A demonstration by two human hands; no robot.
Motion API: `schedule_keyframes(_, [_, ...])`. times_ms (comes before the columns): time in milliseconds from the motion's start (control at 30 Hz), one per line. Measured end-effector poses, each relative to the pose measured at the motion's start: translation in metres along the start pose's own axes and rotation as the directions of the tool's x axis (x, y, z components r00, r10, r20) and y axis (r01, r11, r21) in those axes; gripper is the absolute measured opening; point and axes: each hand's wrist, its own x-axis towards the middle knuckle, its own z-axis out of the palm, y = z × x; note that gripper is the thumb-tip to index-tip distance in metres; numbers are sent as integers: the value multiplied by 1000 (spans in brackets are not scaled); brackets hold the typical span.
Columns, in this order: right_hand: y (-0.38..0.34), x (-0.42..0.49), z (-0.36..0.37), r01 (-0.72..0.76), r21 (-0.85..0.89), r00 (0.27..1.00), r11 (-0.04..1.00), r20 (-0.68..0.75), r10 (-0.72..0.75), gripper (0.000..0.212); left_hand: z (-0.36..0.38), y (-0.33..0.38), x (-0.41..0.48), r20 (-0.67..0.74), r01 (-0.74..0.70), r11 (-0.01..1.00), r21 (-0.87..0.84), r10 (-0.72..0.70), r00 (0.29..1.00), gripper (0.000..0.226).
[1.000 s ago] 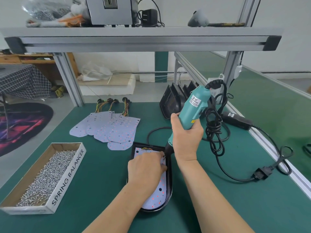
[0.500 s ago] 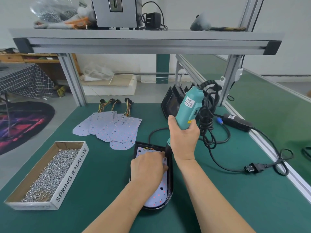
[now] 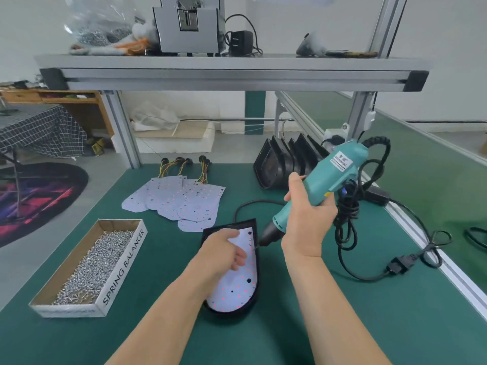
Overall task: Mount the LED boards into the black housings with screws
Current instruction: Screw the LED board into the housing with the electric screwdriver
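Note:
A black housing (image 3: 228, 313) lies on the green mat in front of me with a white LED board (image 3: 237, 288) seated inside it. My left hand (image 3: 221, 252) rests on the upper part of the board, fingers loosely curled; nothing shows between them. My right hand (image 3: 305, 219) grips a teal electric screwdriver (image 3: 340, 167), tilted with its top to the right. Its black tip sits at the housing's upper right rim.
A cardboard box (image 3: 123, 270) full of screws stands at the left. Several loose LED boards (image 3: 184, 204) with wire tails lie behind the housing. A row of black housings (image 3: 279, 164) stands at the back. The screwdriver's black cable (image 3: 347, 222) and plug (image 3: 398, 267) trail right, near the table's rail (image 3: 448, 270).
The screwdriver has leaned further right and its tip has slid from the board's top toward the right rim. My left hand has loosened and shifted slightly left on the board.

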Motion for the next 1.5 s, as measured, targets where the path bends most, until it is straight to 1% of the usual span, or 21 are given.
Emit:
schedule_keyframes(33, [-2, -3, 0, 2, 13, 1000, 1000, -16, -2, 18, -5, 0, -6, 26, 49, 981, -188, -45, 999, 41])
schedule_keyframes(100, [-9, -9, 1, 6, 45, 999, 999, -42, -4, 22, -14, -1, -18, 88, 104, 889, -447, -72, 994, 35])
schedule_keyframes(167, [-14, -16, 2, 1, 87, 998, 996, -59, 4, 22, -17, -6, -28, 159, 143, 781, -608, -56, 986, 26])
schedule_keyframes(233, [-19, -22, 2, -5, 111, 997, 994, -74, 13, 21, -18, -10, -34, 194, 169, 715, -679, -47, 980, 18])
schedule_keyframes(367, [-23, -32, 1, -3, 102, 994, 995, -107, 14, 18, -15, -14, -40, 209, 182, 647, -741, -36, 977, 11])
schedule_keyframes(533, [-28, -38, -5, -11, 100, 990, 995, -141, 25, 16, -8, -16, -44, 206, 217, 586, -781, -87, 975, 9])
schedule_keyframes(633, [-30, -43, -7, -19, 113, 989, 993, -143, 35, 16, -5, -19, -47, 211, 256, 541, -801, -145, 967, 20])
schedule_keyframes(700, [-32, -46, -7, -16, 130, 989, 991, -144, 35, 16, -4, -18, -49, 254, 303, 482, -822, -166, 953, 28])
schedule_keyframes(767, [-34, -48, -7, -4, 135, 990, 991, -142, 23, 15, -1, -17, -53, 328, 363, 395, -844, -155, 932, 35])
schedule_keyframes(833, [-36, -49, -7, 13, 136, 990, 991, -140, 6, 16, 0, -17, -56, 371, 396, 312, -864, -139, 918, 37])
schedule_keyframes(967, [-39, -51, -6, 39, 145, 990, 989, -143, -18, 20, 0, -18, -60, 384, 405, 220, -887, -136, 913, 33])
schedule_keyframes(1067, [-39, -53, -6, 52, 139, 991, 989, -133, -33, 19, 1, -19, -61, 383, 400, 152, -904, -131, 915, 35])
schedule_keyframes(1200, [-40, -56, -6, 71, 135, 991, 988, -124, -54, 22, 3, -19, -62, 360, 379, 154, -913, -137, 923, 34])
schedule_keyframes(1333, [-42, -57, -6, 86, 125, 990, 988, -118, -72, 22, 6, -19, -66, 334, 356, 155, -921, -151, 930, 38])
schedule_keyframes(1500, [-44, -56, -8, 81, 124, 990, 989, -122, -65, 21, 8, -16, -70, 359, 376, 131, -917, -138, 923, 39])
